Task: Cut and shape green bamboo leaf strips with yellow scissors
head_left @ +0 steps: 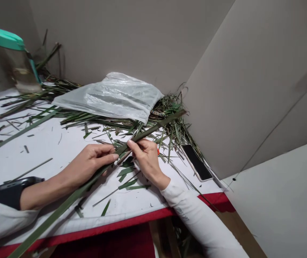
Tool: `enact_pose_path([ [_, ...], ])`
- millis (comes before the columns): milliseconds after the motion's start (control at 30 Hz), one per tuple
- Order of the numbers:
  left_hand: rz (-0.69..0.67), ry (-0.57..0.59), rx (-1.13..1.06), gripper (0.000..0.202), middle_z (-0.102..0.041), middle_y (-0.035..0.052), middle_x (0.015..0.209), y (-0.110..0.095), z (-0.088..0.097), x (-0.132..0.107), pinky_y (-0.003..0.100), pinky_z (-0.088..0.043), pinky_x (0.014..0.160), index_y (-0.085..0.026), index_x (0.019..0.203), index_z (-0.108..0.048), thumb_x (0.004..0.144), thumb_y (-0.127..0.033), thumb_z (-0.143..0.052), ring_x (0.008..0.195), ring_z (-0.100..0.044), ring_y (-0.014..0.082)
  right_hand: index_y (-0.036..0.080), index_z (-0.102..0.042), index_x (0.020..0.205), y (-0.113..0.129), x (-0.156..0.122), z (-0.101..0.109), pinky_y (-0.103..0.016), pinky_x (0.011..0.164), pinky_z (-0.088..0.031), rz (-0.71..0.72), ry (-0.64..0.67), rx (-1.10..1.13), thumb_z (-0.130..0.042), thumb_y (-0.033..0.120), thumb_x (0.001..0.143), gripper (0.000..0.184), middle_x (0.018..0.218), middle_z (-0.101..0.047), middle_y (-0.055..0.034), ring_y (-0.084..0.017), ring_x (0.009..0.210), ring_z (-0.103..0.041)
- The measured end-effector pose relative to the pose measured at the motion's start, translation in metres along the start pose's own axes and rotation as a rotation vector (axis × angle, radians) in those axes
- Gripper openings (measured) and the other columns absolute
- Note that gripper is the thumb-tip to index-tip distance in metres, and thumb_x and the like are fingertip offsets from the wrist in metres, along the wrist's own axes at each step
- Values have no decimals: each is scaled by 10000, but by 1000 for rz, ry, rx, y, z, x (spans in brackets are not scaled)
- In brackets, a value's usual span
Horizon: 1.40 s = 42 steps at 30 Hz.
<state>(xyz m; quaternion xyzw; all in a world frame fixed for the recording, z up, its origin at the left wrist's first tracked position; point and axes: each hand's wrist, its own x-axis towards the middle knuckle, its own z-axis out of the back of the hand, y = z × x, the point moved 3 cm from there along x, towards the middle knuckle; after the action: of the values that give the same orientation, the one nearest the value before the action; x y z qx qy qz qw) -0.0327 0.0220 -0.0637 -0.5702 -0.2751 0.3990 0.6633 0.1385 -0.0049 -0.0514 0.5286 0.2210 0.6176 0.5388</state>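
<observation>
A long green leaf strip (70, 202) runs slantwise from the lower left to the upper right, raised over the table. My left hand (94, 160) pinches it near the middle between thumb and fingers. Just beyond, my right hand (146, 157) is closed on the same strip, thumb on top. A thin brownish stem shows under the strip between the two hands. Behind my right hand a small orange-red thing (158, 151) peeks out, mostly hidden. Cut leaf pieces (128, 177) lie below the hands on the white table cover.
A translucent plastic bag (113, 96) rests on a heap of leaf strips (172, 107) along the wall. At the back left stands a pitcher (24, 73) with a turquoise lid. A phone (196, 162) lies at the right. The white cover (57, 143) has a red front edge.
</observation>
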Motion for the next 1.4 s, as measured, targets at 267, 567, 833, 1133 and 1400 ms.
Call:
enact_pose_path([
  [267, 33, 59, -25, 307, -494, -51, 497, 2, 1, 2, 214, -348, 455, -191, 614, -547, 728, -428, -706, 463, -443, 116, 199, -569, 607, -5, 12, 14, -263, 634, -378, 29, -155, -35, -620, 426, 874, 354, 617, -540, 25, -142, 630, -464],
  [567, 11, 58, -10, 353, -429, -58, 515, -2, -4, -1, 200, -321, 445, -185, 575, -535, 684, -471, -711, 487, -394, 104, 201, -493, 607, -17, 27, 42, -260, 615, -347, 0, -326, 12, -593, 435, 882, 375, 581, -470, 53, -119, 590, -417],
  [833, 25, 125, 19, 358, -404, -60, 541, -6, -6, -2, 212, -321, 460, -194, 570, -499, 683, -477, -686, 514, -372, 110, 194, -509, 602, -17, 31, 49, -260, 582, -307, 2, -375, 97, -627, 385, 855, 338, 568, -450, 61, -109, 573, -395],
  [1133, -9, 181, 74, 339, -445, -59, 512, -6, -7, -1, 211, -292, 465, -186, 588, -516, 740, -460, -646, 488, -382, 95, 204, -486, 639, -21, 37, 63, -235, 590, -316, 5, -409, 204, -609, 384, 873, 319, 592, -427, 70, -99, 584, -368],
  [1400, -71, 6, 12, 336, -500, -68, 501, -8, -3, 1, 186, -317, 453, -174, 642, -555, 765, -464, -671, 474, -422, 77, 182, -596, 660, -2, 5, -4, -227, 527, -363, -103, 267, 257, -660, 399, 849, 295, 588, -524, 46, -101, 552, -471],
])
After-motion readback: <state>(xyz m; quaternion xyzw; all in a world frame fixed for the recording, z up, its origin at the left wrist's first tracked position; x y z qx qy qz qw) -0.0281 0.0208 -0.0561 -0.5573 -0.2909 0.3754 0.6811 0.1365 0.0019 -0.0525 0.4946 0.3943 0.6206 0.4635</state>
